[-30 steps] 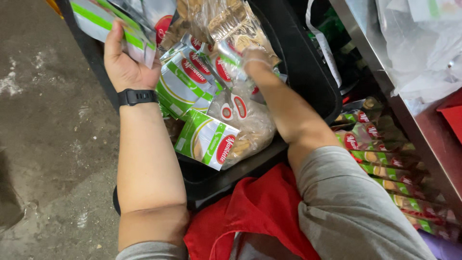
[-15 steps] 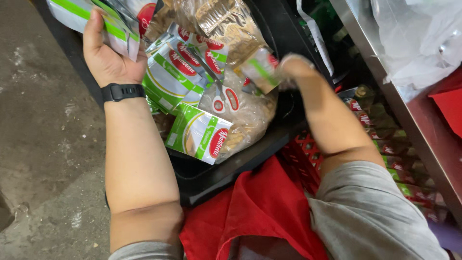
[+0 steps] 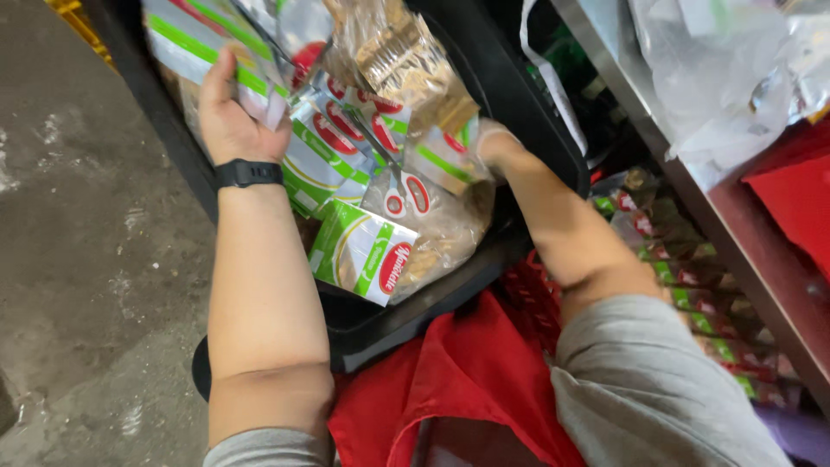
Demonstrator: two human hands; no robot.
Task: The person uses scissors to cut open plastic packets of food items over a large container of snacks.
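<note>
Head view shows the left hand (image 3: 226, 117) clamped on 1 green-striped packet (image 3: 203, 43) above the black bin (image 3: 519, 112), while the right hand (image 3: 494, 143) (grip hidden) should lift its packet (image 3: 441, 160) clear.

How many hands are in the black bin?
2: the left hand grips a green-striped packet at the bin's left; the right hand reaches among packets, fingers partly hidden.

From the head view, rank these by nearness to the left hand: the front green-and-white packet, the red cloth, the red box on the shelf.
From the left hand, upper left:
1. Green-and-white packet, just below and right of it, in the black bin.
2. Red cloth, lower centre, in front of the bin.
3. Red box, far right on the shelf.
</note>
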